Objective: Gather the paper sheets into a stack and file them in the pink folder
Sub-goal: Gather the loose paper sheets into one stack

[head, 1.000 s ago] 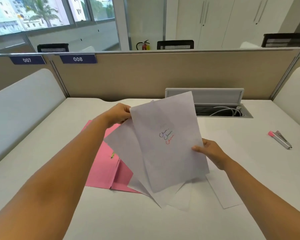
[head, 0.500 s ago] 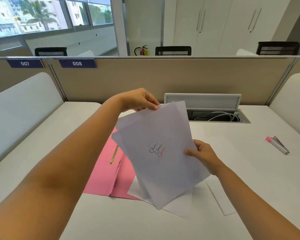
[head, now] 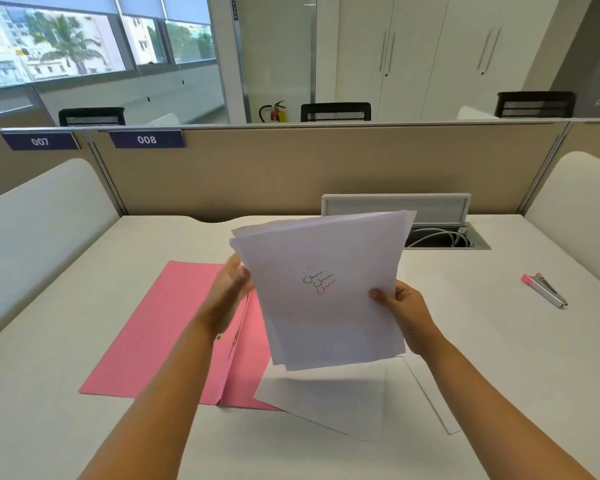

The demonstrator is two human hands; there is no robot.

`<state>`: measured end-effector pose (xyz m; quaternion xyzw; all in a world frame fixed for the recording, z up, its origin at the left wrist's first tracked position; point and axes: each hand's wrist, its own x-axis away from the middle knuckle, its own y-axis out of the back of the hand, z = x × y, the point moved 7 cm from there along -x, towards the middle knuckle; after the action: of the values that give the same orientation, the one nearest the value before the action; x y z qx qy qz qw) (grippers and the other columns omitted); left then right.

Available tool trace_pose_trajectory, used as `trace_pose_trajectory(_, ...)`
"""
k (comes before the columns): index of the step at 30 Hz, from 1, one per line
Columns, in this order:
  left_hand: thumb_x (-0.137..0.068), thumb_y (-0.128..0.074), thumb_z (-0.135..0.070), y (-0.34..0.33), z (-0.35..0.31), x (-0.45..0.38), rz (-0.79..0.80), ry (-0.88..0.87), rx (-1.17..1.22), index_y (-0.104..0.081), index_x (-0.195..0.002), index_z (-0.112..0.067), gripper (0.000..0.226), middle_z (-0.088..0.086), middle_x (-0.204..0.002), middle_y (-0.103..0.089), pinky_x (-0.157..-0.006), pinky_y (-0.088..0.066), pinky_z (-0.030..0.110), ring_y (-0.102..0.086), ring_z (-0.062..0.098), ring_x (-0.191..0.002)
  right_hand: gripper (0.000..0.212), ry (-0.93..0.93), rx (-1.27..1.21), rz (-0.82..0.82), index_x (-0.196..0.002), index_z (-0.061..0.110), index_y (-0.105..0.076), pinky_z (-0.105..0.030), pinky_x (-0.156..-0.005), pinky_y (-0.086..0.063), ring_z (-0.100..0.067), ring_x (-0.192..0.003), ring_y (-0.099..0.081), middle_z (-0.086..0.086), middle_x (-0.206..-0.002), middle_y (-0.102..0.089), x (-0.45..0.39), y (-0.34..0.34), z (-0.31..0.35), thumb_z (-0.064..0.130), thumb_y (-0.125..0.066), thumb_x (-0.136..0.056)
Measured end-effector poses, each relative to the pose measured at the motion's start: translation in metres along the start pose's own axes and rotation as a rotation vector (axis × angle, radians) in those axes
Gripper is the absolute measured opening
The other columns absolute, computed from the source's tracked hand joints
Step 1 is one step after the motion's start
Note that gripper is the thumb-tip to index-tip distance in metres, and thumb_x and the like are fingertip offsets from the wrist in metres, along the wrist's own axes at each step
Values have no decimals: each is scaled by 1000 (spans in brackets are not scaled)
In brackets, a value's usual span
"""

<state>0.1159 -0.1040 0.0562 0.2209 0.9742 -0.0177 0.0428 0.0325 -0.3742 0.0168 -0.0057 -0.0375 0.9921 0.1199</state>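
A stack of white paper sheets (head: 326,296) stands nearly upright above the desk; its front sheet bears small blue, green and red scribbles. My right hand (head: 400,315) grips the stack's right edge, thumb on the front. My left hand (head: 227,294) presses flat against the stack's left edge, a little blurred. The pink folder (head: 156,327) lies open on the desk to the left, a metal fastener along its fold. Two more white sheets lie flat below the stack, one (head: 326,403) overlapping the folder's right corner, the other (head: 430,393) to its right.
A pink-tipped pen-like item (head: 544,289) rests on the desk at the right. A cable tray (head: 444,237) with its lid up sits at the back, by the beige partition (head: 291,168). White side panels flank the desk.
My left hand has dropped from the stack's top edge to its left side. The fanned sheets have come together and turned more upright. The camera has tilted up.
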Motion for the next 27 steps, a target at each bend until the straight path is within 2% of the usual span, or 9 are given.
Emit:
trace_pose_trajectory(3,-38,-89,-49,-26,1,4,61,20,61,-69,-102,-20,73,-4,-101,-75,-81,-57,28,-70,16,-96,11,-22,-40,16,-97,14,-67,-32,-69,-59,-25,-81,-67,-5,-94,-71,-1,-9,-2,15,-62,-87)
trace_pose_trajectory(5,-42,-87,-30,-30,-4,3,18,30,95,-70,-96,-20,58,-4,-94,-76,-82,-57,33,-70,21,-93,14,-24,-65,24,-100,13,-67,-38,-75,-60,-25,-84,-67,-7,-98,-71,-2,-15,-2,15,-62,-86)
trace_pose_trajectory(7,-49,-80,-28,-24,-9,1,-70,28,99,-70,-94,-19,47,-2,-93,-76,-88,-55,43,-68,27,-94,17,-23,-79,17,-101,13,-66,-42,-80,-58,-27,-86,-66,-8,-101,-70,-4,-21,0,18,-65,-84)
trace_pose_trajectory(11,-55,-77,-31,-17,-18,3,-141,-8,76,-71,-93,-15,42,13,-102,-70,-90,-53,49,-65,33,-97,23,-12,-64,-24,-100,15,-64,-34,-75,-57,-26,-87,-64,-7,-101,-68,-8,-30,7,21,-70,-79)
trace_pose_trajectory(16,-47,-79,-31,-11,3,13,-186,57,62,-72,-86,-21,41,-4,-86,-76,-78,-59,37,-70,21,-83,32,-69,16,-48,-110,6,-61,-34,-76,-56,-29,-91,-62,-12,-105,-65,-8,-38,-4,14,-70,-81)
trace_pose_trajectory(19,-41,-80,-32,-15,34,27,-192,162,39,-72,-88,-19,49,-6,-81,-76,-75,-59,36,-69,25,-83,38,-161,85,-98,-116,2,-60,-36,-82,-50,-31,-96,-59,-12,-107,-64,1,-40,-32,8,-70,-80)
trace_pose_trajectory(22,-40,-81,-30,-16,43,29,-218,177,69,-71,-88,-18,50,-8,-77,-77,-67,-59,28,-71,16,-74,36,-177,41,-109,-116,2,-60,-37,-84,-49,-32,-97,-59,-11,-106,-63,6,-45,-38,8,-68,-82)
trace_pose_trajectory(25,-53,-80,-17,-14,40,27,-245,154,82,-70,-88,-17,36,-10,-72,-76,-64,-59,24,-71,10,-67,37,-154,41,-95,-119,4,-58,-41,-89,-52,-32,-97,-59,-12,-109,-63,4,-49,-32,11,-66,-84)
trace_pose_trajectory(27,-67,-76,-11,-13,42,28,-287,157,51,-68,-86,-15,21,-11,-67,-75,-60,-58,21,-70,12,-65,37,-160,50,-116,-119,4,-58,-41,-90,-51,-32,-98,-59,-15,-114,-63,4,-47,-35,11,-67,-84)
